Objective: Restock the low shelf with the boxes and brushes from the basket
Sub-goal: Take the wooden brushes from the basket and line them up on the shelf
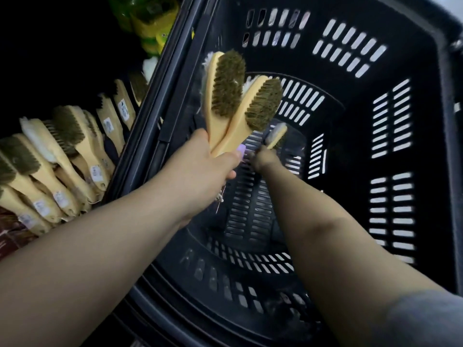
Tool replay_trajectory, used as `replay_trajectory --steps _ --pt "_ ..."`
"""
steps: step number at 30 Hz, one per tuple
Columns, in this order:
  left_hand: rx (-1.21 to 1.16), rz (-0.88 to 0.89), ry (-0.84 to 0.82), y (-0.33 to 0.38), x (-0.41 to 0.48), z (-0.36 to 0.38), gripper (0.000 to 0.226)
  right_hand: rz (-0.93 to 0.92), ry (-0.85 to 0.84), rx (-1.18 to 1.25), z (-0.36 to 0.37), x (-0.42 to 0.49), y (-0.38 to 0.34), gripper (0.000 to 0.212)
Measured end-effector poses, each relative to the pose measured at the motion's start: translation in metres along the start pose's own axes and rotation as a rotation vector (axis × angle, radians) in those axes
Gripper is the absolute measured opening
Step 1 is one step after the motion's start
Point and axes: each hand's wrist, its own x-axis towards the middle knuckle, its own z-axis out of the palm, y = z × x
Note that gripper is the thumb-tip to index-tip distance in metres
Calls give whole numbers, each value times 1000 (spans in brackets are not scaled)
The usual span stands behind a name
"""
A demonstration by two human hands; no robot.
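My left hand (205,161) grips the handles of two wooden brushes (233,101) with olive bristles, held fanned out above the black slotted basket (375,136). Deep inside the basket my right hand (265,159) holds the handle of a third, smaller-looking brush (276,135) near the basket floor. The low shelf on the left carries a row of several matching wooden brushes (65,156) with white price labels on their handles.
Yellow-green plastic items (147,21) stand at the back of the dark shelf above the brush row. The basket's near-left rim (160,101) lies right beside the shelf brushes. A reddish-brown patterned box (10,234) shows at the far left edge.
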Motion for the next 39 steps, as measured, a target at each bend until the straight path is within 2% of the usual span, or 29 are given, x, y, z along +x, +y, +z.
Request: replay_trajectory --steps 3,6,7,9,12,17,22,28,33,39 --pt "12 -8 -5 1 0 0 20 18 87 -85 -16 -2 16 20" --pt "-7 -5 -10 0 1 1 22 31 66 -97 -36 -11 18 13" --pt "-12 -3 -17 0 0 1 21 41 48 -91 -45 -16 14 16" --pt "-28 0 -45 0 -1 2 20 92 -65 118 -62 -29 2 24" --pt "-129 -8 -98 4 -5 2 14 107 -300 405 -79 -61 -23 23" --pt "-273 22 -111 12 -19 0 9 65 -551 479 -84 -131 -62 18" --pt "-392 78 -81 16 -48 -5 6 27 -665 695 -81 -201 -84 38" --pt "-591 159 13 13 -88 -30 8 -55 -661 735 -47 -278 -97 43" --pt "-633 151 78 -8 -123 -63 25 -165 -639 655 -4 -322 -105 33" --pt "-674 168 113 -40 -162 -110 21 -257 -694 595 54 -359 -102 35"
